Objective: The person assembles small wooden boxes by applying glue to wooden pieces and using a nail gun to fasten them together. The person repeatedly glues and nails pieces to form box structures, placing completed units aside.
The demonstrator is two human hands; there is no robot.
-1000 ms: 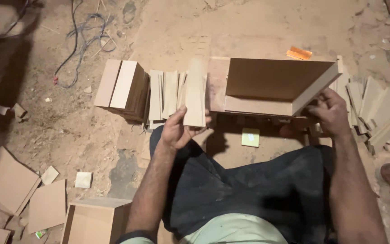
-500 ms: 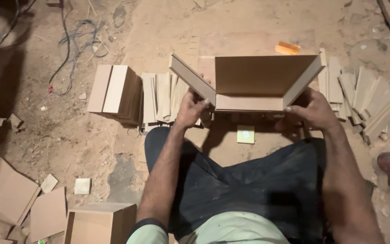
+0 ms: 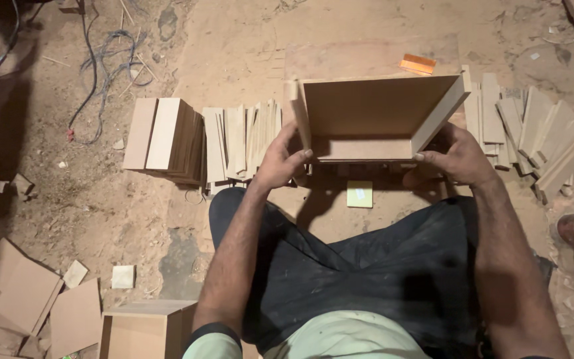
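I hold a half-built brown board box (image 3: 373, 106) in front of me, above the dusty floor. My left hand (image 3: 282, 159) presses a side panel (image 3: 298, 113) upright against the box's left edge. My right hand (image 3: 452, 158) grips the lower right corner, where the right panel (image 3: 441, 112) slants outward. The box's back board and bottom strip are visible between my hands. My dark-trousered legs (image 3: 367, 266) stretch under it.
Rows of cut board pieces (image 3: 242, 138) and a stack of boards (image 3: 164, 139) lie left of the box; more strips (image 3: 533, 139) fan out at right. A small yellow-green square (image 3: 359, 194) and an orange block (image 3: 418, 64) lie nearby. Cables (image 3: 101, 60), scrap boards (image 3: 28, 299).
My left hand brought a loose panel from the row at left to the box and stood it upright against the left edge. The box has shifted slightly right and up.
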